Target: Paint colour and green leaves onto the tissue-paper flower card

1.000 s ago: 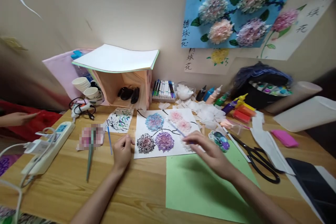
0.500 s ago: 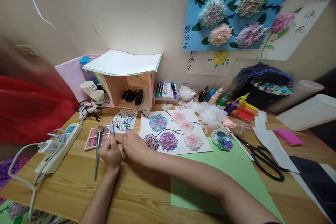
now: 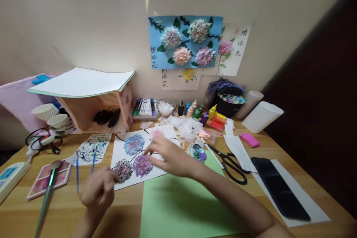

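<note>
My right hand [image 3: 174, 158] hovers over the white sheet of flower art [image 3: 164, 171], with thumb and fingers apart and nothing visible between them. Raised paper-petal blooms cover the sheet: a blue one [image 3: 134, 144], a purple one [image 3: 142, 166], a black-and-white one [image 3: 123, 171] and a pink one [image 3: 157, 134]. To the left, near the sheet's lower corner, my left hand [image 3: 98, 189] is curled closed and slightly blurred; the inside of its grip is hidden. Two thin blue sticks, one here [image 3: 77, 174], lie by the paint-spotted paper [image 3: 95, 148].
A makeup brush [image 3: 48, 189] rests across a pink palette [image 3: 63, 174] at left. Green paper [image 3: 173, 204] lies in front. Black scissors [image 3: 231, 167], a painted dish [image 3: 197, 152] and a black phone [image 3: 281, 189] are at right. White tissue scraps [image 3: 186, 126] and paint bottles [image 3: 205, 118] line the back.
My view has swung right. My hands, close together by the blue sticks before, are now apart; the right has moved over the flower sheet and opened. Both blue sticks lie free.
</note>
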Tool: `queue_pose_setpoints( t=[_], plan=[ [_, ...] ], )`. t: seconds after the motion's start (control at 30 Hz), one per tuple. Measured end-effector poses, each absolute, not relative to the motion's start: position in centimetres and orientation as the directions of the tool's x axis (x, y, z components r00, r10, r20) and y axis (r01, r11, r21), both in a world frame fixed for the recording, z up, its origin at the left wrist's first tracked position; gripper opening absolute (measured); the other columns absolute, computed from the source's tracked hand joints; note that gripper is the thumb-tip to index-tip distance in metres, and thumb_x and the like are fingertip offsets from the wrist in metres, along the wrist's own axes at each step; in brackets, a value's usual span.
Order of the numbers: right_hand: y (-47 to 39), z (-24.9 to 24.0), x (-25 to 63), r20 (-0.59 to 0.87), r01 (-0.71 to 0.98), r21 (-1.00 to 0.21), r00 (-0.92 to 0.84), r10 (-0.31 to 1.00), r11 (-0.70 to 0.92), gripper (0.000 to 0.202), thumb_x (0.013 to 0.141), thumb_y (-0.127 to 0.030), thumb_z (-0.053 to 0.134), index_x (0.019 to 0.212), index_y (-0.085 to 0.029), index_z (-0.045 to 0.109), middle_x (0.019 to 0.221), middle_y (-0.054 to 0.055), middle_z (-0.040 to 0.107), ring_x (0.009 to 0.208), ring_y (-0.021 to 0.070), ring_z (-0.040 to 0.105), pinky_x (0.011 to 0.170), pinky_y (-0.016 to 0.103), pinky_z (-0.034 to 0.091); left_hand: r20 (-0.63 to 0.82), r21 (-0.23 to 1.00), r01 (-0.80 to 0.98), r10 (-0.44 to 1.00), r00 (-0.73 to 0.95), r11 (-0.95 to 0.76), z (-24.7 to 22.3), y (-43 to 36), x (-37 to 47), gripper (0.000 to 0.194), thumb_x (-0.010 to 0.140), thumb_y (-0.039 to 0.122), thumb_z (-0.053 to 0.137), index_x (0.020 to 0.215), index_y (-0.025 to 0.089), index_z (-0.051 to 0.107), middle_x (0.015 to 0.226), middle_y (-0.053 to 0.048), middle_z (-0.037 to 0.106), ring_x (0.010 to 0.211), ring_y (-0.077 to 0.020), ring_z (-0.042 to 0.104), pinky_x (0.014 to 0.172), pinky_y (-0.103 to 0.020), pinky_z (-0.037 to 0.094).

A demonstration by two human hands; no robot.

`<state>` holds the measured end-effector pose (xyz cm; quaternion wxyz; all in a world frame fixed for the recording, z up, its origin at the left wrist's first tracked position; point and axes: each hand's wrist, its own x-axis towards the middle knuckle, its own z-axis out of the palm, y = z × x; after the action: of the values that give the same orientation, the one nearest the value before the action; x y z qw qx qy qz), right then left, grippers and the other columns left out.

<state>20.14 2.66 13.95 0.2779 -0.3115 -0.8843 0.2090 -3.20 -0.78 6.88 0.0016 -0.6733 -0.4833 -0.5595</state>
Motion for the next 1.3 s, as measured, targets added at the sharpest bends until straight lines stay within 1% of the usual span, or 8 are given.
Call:
queue_pose_setpoints(
  t=[0.1,0.23,0.33,0.43,0.53,0.77,1.07,1.3],
  plan=[
    [4.0,15.0,27.9,0.395,0.558,-0.643,-0.344,0.852,0.524,0.015,0.088,-0.023,0.049,0.086,-0.019,0.062,0.087,0.004,0.064,0.086,0.0164,0.057,0.078,0.030,0.044,0.625,0.431,0.588,0.696,0.353,-0.685,10.6,1.2,3.6,0.038,0.087,0.030,0.040,0.052,0.022,0.053,0.045,-0.001,0.050,0.043,-0.0133,0.046,0.045,-0.028,0.034],
    [6.5,13.8,37.1,0.378,0.660,-0.723,0.131,0.917,0.204,0.017,0.082,-0.029,0.051,0.082,-0.018,0.064,0.079,0.003,0.066,0.071,0.0155,0.059,0.067,0.028,0.044,0.383,0.437,0.653,0.785,0.487,-0.619,14.2,3.9,13.0,0.041,0.092,0.037,0.027,0.074,0.022,0.061,0.071,-0.005,0.061,0.068,-0.0169,0.057,0.061,-0.028,0.041],
    [8.8,11.4,41.7,0.332,0.711,-0.704,0.309,0.891,0.016,0.018,0.078,-0.029,0.053,0.080,-0.016,0.065,0.074,0.005,0.066,0.069,0.0181,0.059,0.067,0.031,0.044,0.221,0.413,0.711,0.820,0.528,-0.569,15.1,5.5,18.4,0.037,0.092,0.038,0.031,0.086,0.021,0.063,0.086,-0.006,0.062,0.080,-0.0187,0.058,0.067,-0.029,0.042],
    [11.1,8.3,43.4,0.292,0.709,-0.705,0.323,0.900,-0.026,0.020,0.073,-0.025,0.056,0.087,-0.014,0.065,0.074,0.006,0.067,0.065,0.0167,0.060,0.065,0.030,0.046,0.133,0.409,0.716,0.813,0.567,-0.566,14.8,6.3,21.5,0.037,0.092,0.039,0.034,0.092,0.020,0.065,0.091,-0.009,0.063,0.083,-0.0208,0.060,0.070,-0.030,0.042],
    [12.7,5.6,42.9,0.287,0.722,-0.692,0.280,0.916,-0.004,0.029,0.070,-0.030,0.061,0.094,-0.014,0.064,0.086,0.007,0.067,0.068,0.0164,0.061,0.068,0.031,0.049,0.097,0.423,0.685,0.781,0.616,-0.593,14.2,6.9,22.5,0.039,0.091,0.043,0.035,0.093,0.019,0.066,0.088,-0.010,0.065,0.081,-0.0216,0.062,0.070,-0.031,0.042],
    [13.4,5.1,40.9,0.413,0.786,-0.617,0.291,0.863,0.031,0.041,0.077,-0.037,0.059,0.110,-0.014,0.056,0.106,0.012,0.058,0.097,0.0222,0.054,0.084,0.035,0.044,0.031,0.423,0.703,0.785,0.619,-0.571,14.3,8.0,20.2,0.046,0.090,0.051,0.031,0.094,0.022,0.067,0.088,-0.009,0.069,0.081,-0.0221,0.063,0.070,-0.030,0.043],
    [16.5,7.0,38.4,0.463,0.899,-0.437,0.235,0.855,-0.011,0.014,0.076,-0.031,0.063,0.076,-0.019,0.071,0.088,0.011,0.064,0.095,0.0293,0.045,0.086,0.045,0.029,-0.081,0.487,0.744,0.824,0.561,-0.458,16.6,7.9,17.2,0.050,0.092,0.050,0.027,0.107,0.018,0.062,0.103,-0.010,0.066,0.096,-0.0250,0.060,0.081,-0.034,0.043],
    [17.4,6.5,38.6,0.436,0.889,-0.457,0.238,0.868,-0.014,0.017,0.076,-0.034,0.062,0.074,-0.021,0.072,0.081,0.006,0.070,0.087,0.0265,0.050,0.079,0.040,0.028,-0.074,0.471,0.752,0.828,0.555,-0.462,17.3,7.2,16.8,0.046,0.092,0.047,0.028,0.105,0.018,0.062,0.103,-0.011,0.065,0.096,-0.0267,0.059,0.081,-0.037,0.042]
  ],
)
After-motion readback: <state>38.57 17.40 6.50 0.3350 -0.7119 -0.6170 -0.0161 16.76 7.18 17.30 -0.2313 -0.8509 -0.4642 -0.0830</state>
